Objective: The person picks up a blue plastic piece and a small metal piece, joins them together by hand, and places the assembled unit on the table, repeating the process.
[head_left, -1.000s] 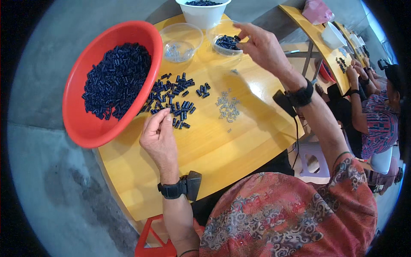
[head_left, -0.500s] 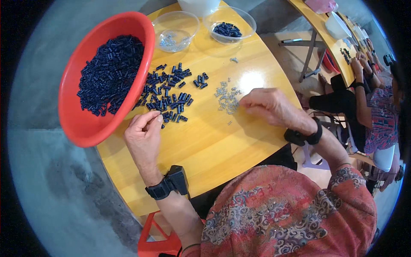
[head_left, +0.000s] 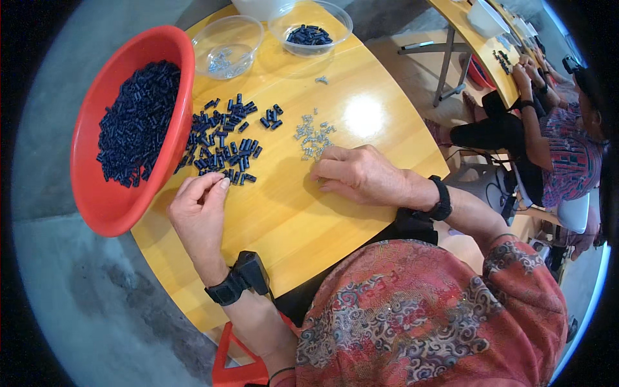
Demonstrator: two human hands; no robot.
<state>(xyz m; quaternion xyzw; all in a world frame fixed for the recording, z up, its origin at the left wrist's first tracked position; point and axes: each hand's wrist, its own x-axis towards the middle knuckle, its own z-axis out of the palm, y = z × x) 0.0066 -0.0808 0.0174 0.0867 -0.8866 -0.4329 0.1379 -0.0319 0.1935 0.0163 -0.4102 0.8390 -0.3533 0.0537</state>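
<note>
Our R hand was up over the clear tub of dark pcs 1 sec ago; ½ sec ago it was just R of the silver bits. Now it's down at their near edge, fingers curled. Our view's shifted too: red basin sits further L, white bucket mostly cut off up top.

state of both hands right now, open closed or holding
Left hand: pinched closed by the dark pieces; cannot tell if one is held.
Right hand: curled beside the small silvery pieces; cannot tell if open, closed or holding.
</note>
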